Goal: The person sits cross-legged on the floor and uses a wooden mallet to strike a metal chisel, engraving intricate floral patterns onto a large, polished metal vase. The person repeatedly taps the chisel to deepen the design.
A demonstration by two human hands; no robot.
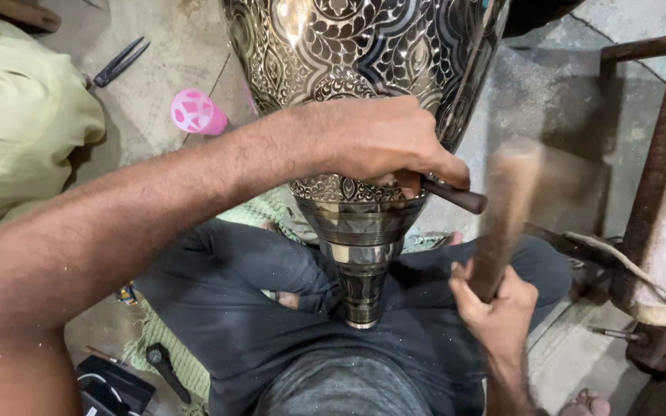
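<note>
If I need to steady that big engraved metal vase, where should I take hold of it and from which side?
Probably grip the engraved vase at its narrow banded neck, from the side facing the camera. There it tapers slim enough for fingers to wrap, while the body is too broad. The left hand with its chisel works just above, so stay below it.

Pink cup (196, 112) lying on the concrete floor (171, 54), black shears (121, 62) near it; rusty metal frame (660, 146) at right; green woven mat (175, 358) below.
</note>
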